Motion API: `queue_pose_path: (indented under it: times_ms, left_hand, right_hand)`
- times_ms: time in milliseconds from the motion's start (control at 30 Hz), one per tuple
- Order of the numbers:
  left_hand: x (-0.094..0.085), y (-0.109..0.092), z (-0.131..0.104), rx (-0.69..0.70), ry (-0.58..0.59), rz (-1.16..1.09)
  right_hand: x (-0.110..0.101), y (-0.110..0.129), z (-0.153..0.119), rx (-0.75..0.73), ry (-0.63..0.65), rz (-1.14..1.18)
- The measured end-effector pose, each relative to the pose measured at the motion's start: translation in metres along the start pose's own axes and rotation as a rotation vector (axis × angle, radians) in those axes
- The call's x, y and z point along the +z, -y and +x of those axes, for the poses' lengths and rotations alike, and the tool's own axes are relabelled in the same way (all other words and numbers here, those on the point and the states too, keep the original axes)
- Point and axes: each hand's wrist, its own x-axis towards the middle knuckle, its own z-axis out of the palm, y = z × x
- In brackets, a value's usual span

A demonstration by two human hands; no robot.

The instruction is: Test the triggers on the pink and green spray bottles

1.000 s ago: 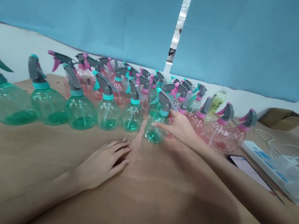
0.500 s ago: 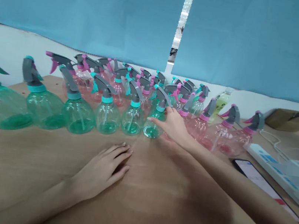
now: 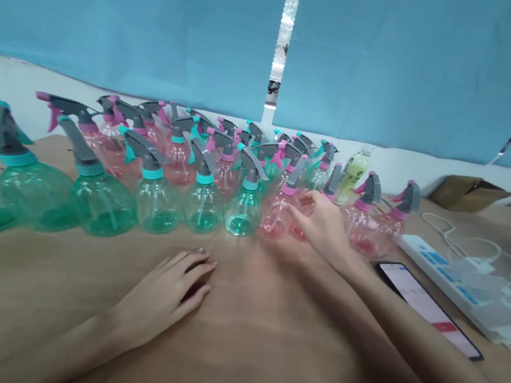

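Observation:
My right hand (image 3: 324,226) reaches to the front row of spray bottles, thumb and fingers apart. Its thumb tip is beside a pink spray bottle (image 3: 275,215); whether they touch is unclear. Another pink spray bottle (image 3: 298,231) is partly hidden behind this hand. My left hand (image 3: 168,293) lies open on the table with nothing in it. To the left of the pink ones, a green spray bottle (image 3: 243,212) stands upright, with several more green ones in line. Their trigger heads are grey with teal collars; the pink bottles have pink collars.
More spray bottles (image 3: 178,161) crowd behind the front row. On the right are a phone (image 3: 430,310), a white power strip (image 3: 445,274) with cables, and a brown box (image 3: 469,194). A bottle with a yellow-green label (image 3: 353,174) stands behind. A blue cloth (image 3: 375,62) hangs at the back.
My right hand has left the green spray bottle and moved right, along the pink bottles. My left hand stays on the table. The camera view has swung to the right.

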Motion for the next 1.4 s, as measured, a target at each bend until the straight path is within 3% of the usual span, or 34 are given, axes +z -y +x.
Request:
queue_pose_path:
  times_ms: [133, 333, 467, 667, 833, 967, 1067, 1400]
  left_hand:
    - [0.006, -0.017, 0.013, 0.019, 0.015, -0.035]
    - [0.013, -0.038, 0.028, 0.048, 0.035, -0.108]
    - [0.011, -0.049, 0.035, 0.021, 0.031, -0.232]
    - [0.015, -0.061, 0.049, -0.143, -0.065, -0.410]
    - [0.022, -0.073, 0.066, -0.148, -0.175, -0.428]
    - [0.027, -0.087, 0.074, -0.119, -0.129, -0.439]
    - [0.032, -0.097, 0.075, -0.103, -0.084, -0.492]
    - [0.033, -0.114, 0.083, -0.037, 0.016, -0.623]
  right_hand:
    - [0.011, -0.008, 0.011, 0.067, -0.009, -0.060]
    - [0.023, -0.002, 0.021, 0.100, 0.072, -0.148]
    - [0.011, 0.004, 0.015, 0.087, 0.125, -0.196]
    - [-0.018, 0.010, -0.006, 0.025, 0.234, -0.165]
    - [-0.049, 0.005, -0.020, -0.094, 0.437, 0.096]
    - [-0.073, -0.002, -0.030, -0.135, 0.702, 0.439]
    - [-0.082, -0.005, -0.036, -0.146, 0.800, 0.618]
    - [-0.066, -0.012, -0.050, -0.144, 0.442, 0.477]
